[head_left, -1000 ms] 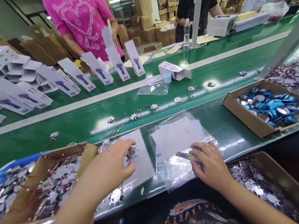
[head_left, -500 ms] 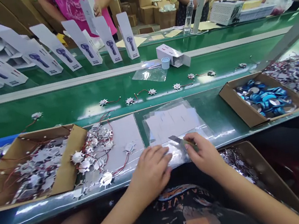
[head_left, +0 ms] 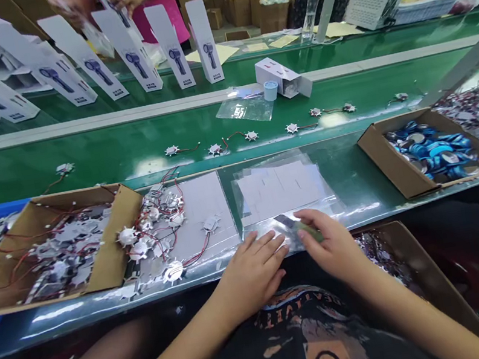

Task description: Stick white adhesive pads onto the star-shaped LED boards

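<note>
My left hand point(head_left: 253, 270) lies palm down at the bench's front edge, fingers stretched out over the near end of a clear plastic sheet point(head_left: 332, 207). White paper pieces point(head_left: 276, 192) show on that sheet. In my right hand point(head_left: 334, 244) is a knife point(head_left: 288, 220) with a flat grey blade and a green handle. Its blade points left and away from me, just beyond my left fingertips; whether it touches the sheet I cannot tell. Left of the hands, a small metal disc part with red wires point(head_left: 211, 224) rests on a white board point(head_left: 200, 201).
An open carton point(head_left: 134, 221) of wired metal parts stands at left, with a loose pile point(head_left: 164, 210) beside it. At right, another carton point(head_left: 383, 161) holds blue-rimmed discs. Several wired parts lie on the green belt point(head_left: 124, 150). People stand beyond white boxes point(head_left: 209, 56).
The camera view has shifted, so the bench appears higher and slightly to the right. Both hands stay near the plastic sheet, the knife still in the right. Across the line, a person's hands have moved.
</note>
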